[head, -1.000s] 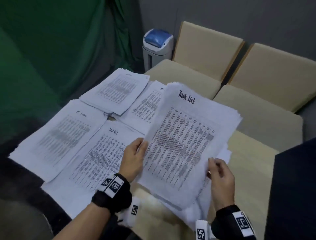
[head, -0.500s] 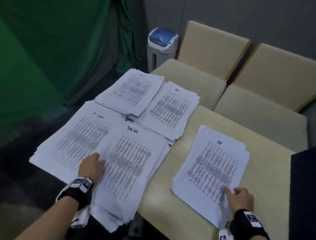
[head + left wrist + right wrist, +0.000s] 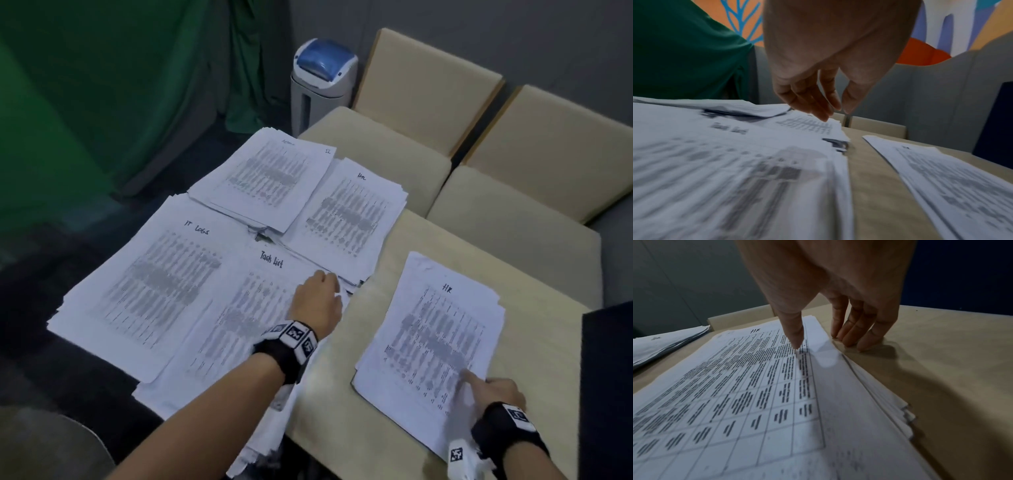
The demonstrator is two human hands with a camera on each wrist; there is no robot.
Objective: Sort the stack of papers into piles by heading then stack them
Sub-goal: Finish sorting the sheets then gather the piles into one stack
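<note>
Four sorted piles lie at the left of the beige table: "IT Logs", "Task List", a far pile and an "HR" pile. At the right lies the stack of papers with an "HR" sheet on top. My left hand hovers over the right edge of the Task List pile, its fingers relaxed and holding nothing. My right hand is at the stack's near right corner. Its thumb presses the top sheet, and its fingers touch the table beside the stack.
Two beige cushioned chairs stand behind the table, and a grey bin with a blue lid is beyond them. A green cloth hangs at the left. A dark panel borders the table's right side.
Both hands held the stack up with a Task List sheet on top. That sheet now lies on the Task List pile and the stack on the table. My left hand has moved right.
</note>
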